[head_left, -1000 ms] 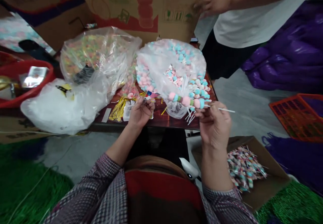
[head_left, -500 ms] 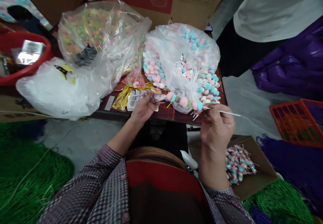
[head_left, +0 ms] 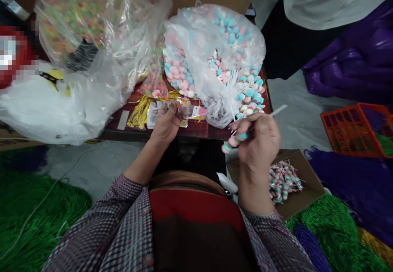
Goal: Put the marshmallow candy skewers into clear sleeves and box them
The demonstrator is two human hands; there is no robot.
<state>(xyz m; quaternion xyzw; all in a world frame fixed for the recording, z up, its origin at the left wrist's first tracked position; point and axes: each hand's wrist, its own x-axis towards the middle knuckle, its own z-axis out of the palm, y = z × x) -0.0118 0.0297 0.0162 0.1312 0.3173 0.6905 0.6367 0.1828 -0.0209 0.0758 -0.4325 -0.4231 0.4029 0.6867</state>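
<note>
My right hand (head_left: 260,137) is closed around a candy skewer (head_left: 233,142), whose pink, blue and green pieces point down and left. Its white stick (head_left: 279,110) sticks out past the fingers at the upper right. Between the thumb and fingers of my left hand (head_left: 167,122) is a small clear plastic wrapper (head_left: 192,112) with a pink printed end. Just beyond it lie gold twist ties (head_left: 138,116) and a white printed packet (head_left: 151,114). White sticks (head_left: 232,86) and loose candies (head_left: 251,94) lie past my right hand, by a big bag of pink and blue candies (head_left: 179,73).
Another clear bag (head_left: 73,14) holds green and orange candies at the back left, with a white plastic bag (head_left: 55,112) before it. A cardboard box (head_left: 311,178) of candy skewers stands low right, near an orange crate (head_left: 340,129). A person in a white top (head_left: 334,2) stands at upper right.
The skewer has come away from the wrapper and swung to point down and left, its stick now tilted up. My left hand keeps the wrapper. The whole view has shifted slightly.
</note>
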